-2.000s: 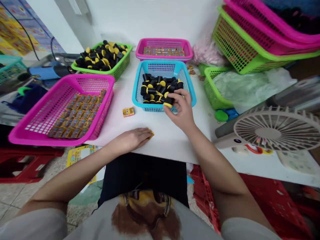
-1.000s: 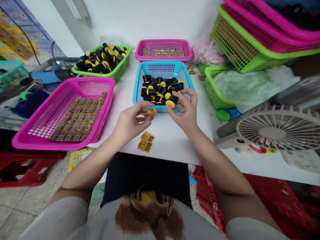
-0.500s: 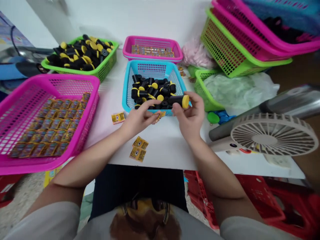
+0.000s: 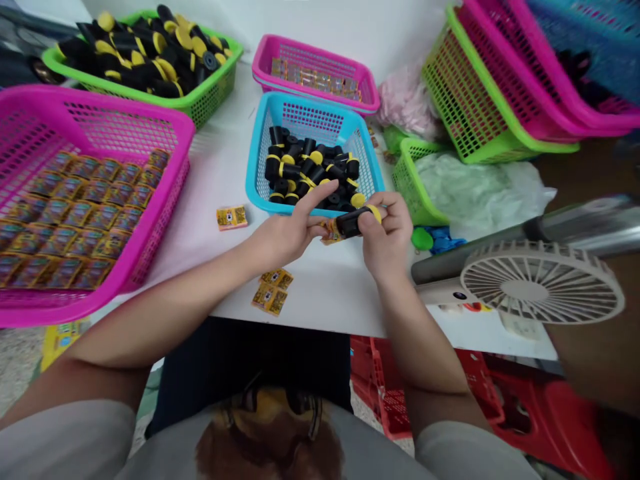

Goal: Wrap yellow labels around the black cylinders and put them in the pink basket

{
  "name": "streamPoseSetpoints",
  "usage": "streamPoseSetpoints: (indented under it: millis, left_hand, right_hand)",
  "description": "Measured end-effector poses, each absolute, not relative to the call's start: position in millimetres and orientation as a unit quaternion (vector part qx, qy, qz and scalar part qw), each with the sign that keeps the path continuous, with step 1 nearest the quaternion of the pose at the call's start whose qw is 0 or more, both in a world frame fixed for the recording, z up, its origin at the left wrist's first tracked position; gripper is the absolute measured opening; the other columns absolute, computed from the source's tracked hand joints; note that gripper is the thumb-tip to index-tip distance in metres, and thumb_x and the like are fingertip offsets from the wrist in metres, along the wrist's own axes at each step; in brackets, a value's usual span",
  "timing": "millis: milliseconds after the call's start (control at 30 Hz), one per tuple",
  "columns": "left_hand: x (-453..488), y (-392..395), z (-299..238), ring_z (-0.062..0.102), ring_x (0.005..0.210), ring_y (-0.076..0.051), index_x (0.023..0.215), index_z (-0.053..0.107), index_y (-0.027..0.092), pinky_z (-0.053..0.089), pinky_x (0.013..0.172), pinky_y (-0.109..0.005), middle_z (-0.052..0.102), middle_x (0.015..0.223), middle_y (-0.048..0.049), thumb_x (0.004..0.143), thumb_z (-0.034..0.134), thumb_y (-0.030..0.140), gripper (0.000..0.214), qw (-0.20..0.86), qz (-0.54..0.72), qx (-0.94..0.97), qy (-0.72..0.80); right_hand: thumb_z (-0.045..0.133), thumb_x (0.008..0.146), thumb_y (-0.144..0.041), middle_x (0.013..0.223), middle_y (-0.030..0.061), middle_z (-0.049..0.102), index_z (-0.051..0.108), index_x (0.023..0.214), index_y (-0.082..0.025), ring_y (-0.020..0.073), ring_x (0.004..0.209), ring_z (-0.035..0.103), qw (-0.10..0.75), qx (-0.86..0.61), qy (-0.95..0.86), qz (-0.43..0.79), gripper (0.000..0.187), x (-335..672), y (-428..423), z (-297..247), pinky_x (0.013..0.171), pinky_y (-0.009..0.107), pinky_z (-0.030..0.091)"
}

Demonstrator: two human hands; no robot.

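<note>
Tube and label, apart half a second ago, now meet in front of the person. Left hand pinches the label by its edge, index finger extended; right hand grasps the tube near its yellow cap. Whether the label's end sits behind or against the tube cannot be told. Two more labels, yellow with dark print, lie on the near side of the left hand; a label stack lies to its left. Lettering on all is too small to read. Beyond both hands stands a blue basket of similar tubes; left of the left hand, a pink basket holds printed packs in rows, text illegible.
</note>
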State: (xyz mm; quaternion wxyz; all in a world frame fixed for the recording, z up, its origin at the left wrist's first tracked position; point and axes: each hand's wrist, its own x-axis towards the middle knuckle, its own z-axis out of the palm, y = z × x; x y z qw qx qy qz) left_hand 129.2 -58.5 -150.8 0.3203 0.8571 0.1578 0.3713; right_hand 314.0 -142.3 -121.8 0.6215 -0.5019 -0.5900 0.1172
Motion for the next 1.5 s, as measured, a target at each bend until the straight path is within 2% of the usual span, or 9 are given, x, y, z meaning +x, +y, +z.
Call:
streamPoseSetpoints:
  millis: [167, 533, 633, 800, 967, 1167, 1267, 1400, 1500]
  left_hand:
    - [133, -59, -154, 0.08, 0.095, -0.021, 0.162, 0.025, 0.033, 0.067, 0.08, -0.031, 0.071, 0.131, -0.0061, 0.104, 0.057, 0.046, 0.067, 0.35, 0.451, 0.811, 0.128]
    - [138, -61, -151, 0.078, 0.104, -0.021, 0.16, 0.013, 0.04, 0.068, 0.083, -0.035, 0.021, 0.172, -0.0183, 0.088, 0.079, 0.052, 0.098, 0.359, 0.532, 0.761, 0.094]
    - [135, -59, -152, 0.079, 0.099, -0.017, 0.158, 0.018, 0.037, 0.067, 0.082, -0.033, 0.033, 0.167, -0.0176, 0.088, 0.081, 0.042, 0.094, 0.308, 0.543, 0.777, 0.082]
    - [131, -59, -150, 0.079, 0.094, -0.019, 0.152, 0.035, 0.03, 0.065, 0.082, -0.032, 0.074, 0.119, -0.0043, 0.091, 0.078, 0.036, 0.075, 0.252, 0.477, 0.84, 0.063]
    - [132, -58, -144, 0.078, 0.087, -0.016, 0.153, 0.032, 0.026, 0.063, 0.079, -0.03, 0.073, 0.108, -0.0023, 0.102, 0.064, 0.036, 0.062, 0.192, 0.488, 0.848, 0.079]
    - [134, -59, -143, 0.075, 0.106, -0.02, 0.15, 0.032, 0.02, 0.062, 0.092, -0.035, 0.071, 0.119, -0.0099, 0.107, 0.055, 0.031, 0.05, 0.052, 0.539, 0.839, 0.05]
    - [134, -59, -145, 0.075, 0.098, -0.017, 0.152, 0.032, 0.02, 0.06, 0.096, -0.038, 0.071, 0.12, -0.0092, 0.107, 0.055, 0.028, 0.051, 0.041, 0.532, 0.844, 0.052]
    - [133, -52, -147, 0.076, 0.099, -0.02, 0.16, 0.017, 0.026, 0.062, 0.092, -0.04, 0.068, 0.125, -0.0098, 0.105, 0.06, 0.041, 0.072, 0.111, 0.53, 0.835, 0.099]
    - [132, -49, -147, 0.075, 0.109, -0.025, 0.16, 0.019, 0.028, 0.062, 0.096, -0.046, 0.062, 0.135, -0.0124, 0.102, 0.062, 0.052, 0.076, 0.172, 0.528, 0.822, 0.125]
  right_hand:
    - [0.074, 0.087, -0.062, 0.061, -0.011, 0.034, 0.053, 0.091, -0.026, 0.0053, 0.048, 0.033, 0.649, -0.449, -0.594, 0.156, 0.042, 315, -137, -120, 0.045, 0.021, 0.031]
    - [0.076, 0.082, -0.067, 0.071, -0.0086, 0.046, 0.049, 0.101, -0.03, 0.0095, 0.057, 0.046, 0.601, -0.467, -0.632, 0.148, 0.05, 319, -137, -129, 0.052, 0.026, 0.039]
    - [0.08, 0.08, -0.062, 0.072, -0.0088, 0.049, 0.051, 0.099, -0.029, 0.009, 0.058, 0.044, 0.574, -0.469, -0.655, 0.147, 0.048, 318, -138, -132, 0.053, 0.026, 0.037]
    - [0.085, 0.08, -0.049, 0.068, -0.0097, 0.047, 0.059, 0.097, -0.027, 0.0084, 0.057, 0.039, 0.552, -0.463, -0.682, 0.124, 0.038, 315, -145, -130, 0.054, 0.026, 0.034]
    - [0.074, 0.089, -0.049, 0.072, -0.0061, 0.056, 0.065, 0.107, -0.027, 0.01, 0.061, 0.049, 0.552, -0.475, -0.658, 0.191, 0.03, 312, -148, -119, 0.058, 0.027, 0.042]
    - [0.076, 0.08, -0.07, 0.059, -0.0077, 0.057, 0.063, 0.089, -0.024, 0.0079, 0.049, 0.048, 0.57, -0.538, -0.572, 0.241, 0.048, 304, -145, -121, 0.047, 0.023, 0.039]
    - [0.075, 0.081, -0.07, 0.055, -0.0067, 0.057, 0.06, 0.077, -0.024, 0.0082, 0.046, 0.048, 0.565, -0.575, -0.561, 0.185, 0.049, 305, -146, -127, 0.046, 0.024, 0.039]
    - [0.058, 0.098, -0.062, 0.095, 0.0043, 0.075, 0.069, 0.105, -0.026, 0.0166, 0.078, 0.071, 0.589, -0.531, -0.608, 0.036, 0.039, 310, -147, -128, 0.069, 0.032, 0.06]
    - [0.064, 0.099, -0.045, 0.131, 0.0091, 0.071, 0.062, 0.134, -0.03, 0.0244, 0.12, 0.069, 0.504, -0.452, -0.733, -0.063, 0.038, 305, -146, -130, 0.098, 0.044, 0.061]
